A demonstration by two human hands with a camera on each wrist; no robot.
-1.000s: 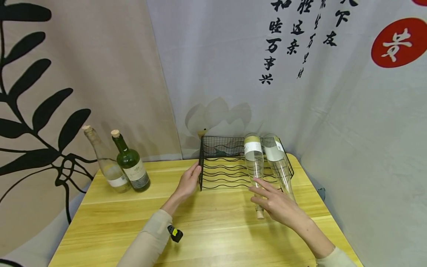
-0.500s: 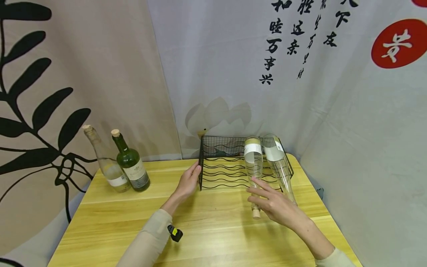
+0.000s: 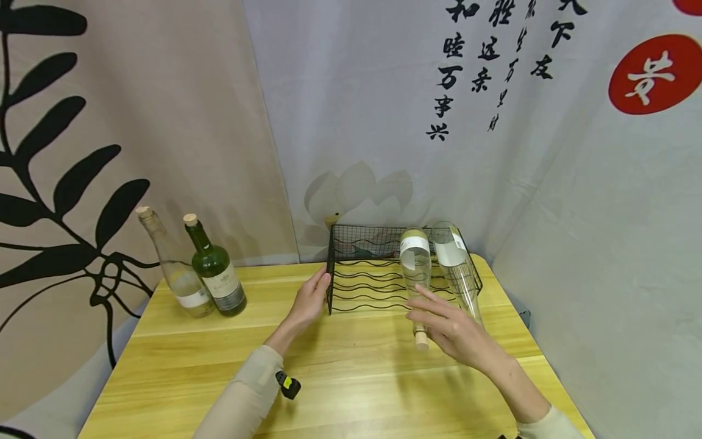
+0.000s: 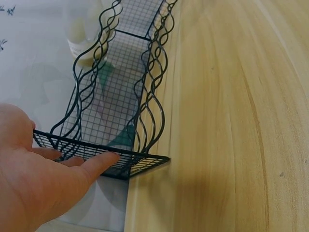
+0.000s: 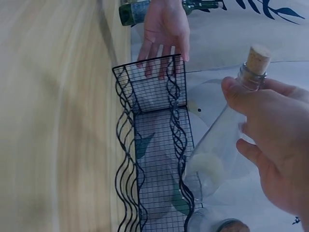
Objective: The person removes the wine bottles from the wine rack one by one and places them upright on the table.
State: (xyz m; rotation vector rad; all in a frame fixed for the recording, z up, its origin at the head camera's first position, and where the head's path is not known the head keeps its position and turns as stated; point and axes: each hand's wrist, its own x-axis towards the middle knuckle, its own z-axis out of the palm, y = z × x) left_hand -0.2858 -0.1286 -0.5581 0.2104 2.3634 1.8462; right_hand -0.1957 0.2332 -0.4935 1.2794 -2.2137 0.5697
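Note:
My right hand (image 3: 455,329) holds a clear glass bottle (image 3: 415,259) by its neck, with the cork (image 5: 258,58) pointing back toward me. The bottle's base and white label overlap the black wire wine rack (image 3: 362,241) in the head view. Another clear bottle (image 3: 456,262) lies in the rack's right end, beside the held one. At the opposite end, my left hand (image 3: 309,299) rests against the rack's side panel. Its straight fingers (image 5: 161,60) show through the mesh in the right wrist view.
A corked clear bottle (image 3: 183,283) and a green wine bottle (image 3: 222,277) stand upright at the table's left. The wooden table (image 3: 329,378) meets a printed cloth (image 3: 373,110) just behind the rack. Its right edge slopes past the right arm.
The held bottle has come slightly lower over the rack, its corked end shifting left and away from me. My right hand moved with it. The left hand and rack stay put.

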